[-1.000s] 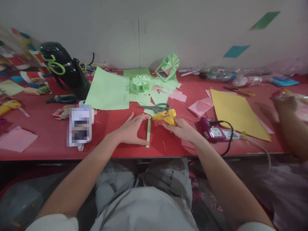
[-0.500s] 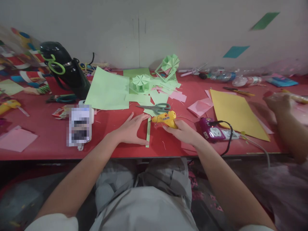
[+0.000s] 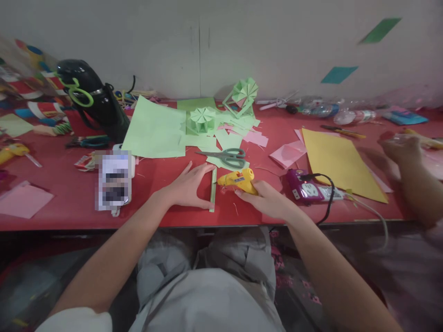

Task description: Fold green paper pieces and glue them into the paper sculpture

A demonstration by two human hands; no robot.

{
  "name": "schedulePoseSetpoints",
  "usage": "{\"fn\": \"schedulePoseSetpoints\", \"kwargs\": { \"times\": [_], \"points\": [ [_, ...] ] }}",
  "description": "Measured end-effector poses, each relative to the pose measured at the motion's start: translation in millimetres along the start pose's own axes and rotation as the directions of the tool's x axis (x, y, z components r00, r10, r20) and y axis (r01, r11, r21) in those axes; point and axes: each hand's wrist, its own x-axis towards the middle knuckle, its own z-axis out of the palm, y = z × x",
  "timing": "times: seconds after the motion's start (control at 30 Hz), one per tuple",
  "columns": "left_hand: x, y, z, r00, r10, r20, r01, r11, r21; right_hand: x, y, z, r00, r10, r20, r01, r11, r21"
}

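My left hand [image 3: 185, 186] lies on the red table with its fingers spread. Its thumb and fingertips press down the two ends of a narrow folded strip of light green paper [image 3: 212, 191]. In my right hand [image 3: 268, 198] is a yellow hot glue gun [image 3: 240, 179], fingers wrapped round its handle. The gun's nozzle points left, touching or just above the strip's middle. Green-handled scissors [image 3: 231, 157] lie just beyond the gun, over green paper scraps. Two light green paper models, a round lantern-like one [image 3: 202, 121] and a framed one [image 3: 242, 97], stand farther back.
A black bottle [image 3: 93, 99] and a phone [image 3: 116, 180] are on the left. To the right are a purple power box [image 3: 304, 186] with cables and a yellow sheet [image 3: 342, 161]. Another person's hand [image 3: 401, 147] works at the far right. Plastic bottles [image 3: 355, 116] lie along the wall.
The glue gun in my right hand has moved toward me, its nozzle sliding from the strip's far end to about its middle. My left hand stays in place.
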Motion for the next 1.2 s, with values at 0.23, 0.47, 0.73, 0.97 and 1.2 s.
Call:
{"fn": "schedulePoseSetpoints", "kwargs": {
  "times": [0.23, 0.47, 0.73, 0.97, 1.2],
  "points": [
    [0, -1, 0, 1.000, 0.004, -0.003, -0.004, 1.000, 0.017, -12, -2, 3, 0.999, 0.046, 0.002, -0.046, 0.999, -0.029],
    [0, -6, 3, 1.000, 0.019, -0.013, -0.019, 1.000, -0.005, -24, -5, 6, 0.997, 0.055, 0.055, -0.053, 0.998, -0.046],
    [1, -9, 4, 0.999, 0.029, -0.019, -0.029, 1.000, 0.006, -31, 0, 9, 0.995, 0.084, 0.058, -0.077, 0.991, -0.108],
    [1, -10, 4, 0.999, 0.041, -0.014, -0.040, 0.999, 0.014, -41, -7, 9, 0.993, 0.098, 0.071, -0.090, 0.989, -0.118],
    [1, -9, 4, 0.999, 0.037, -0.020, -0.037, 0.999, 0.011, -48, -12, 10, 0.995, 0.076, 0.065, -0.071, 0.995, -0.077]
  ]
}}
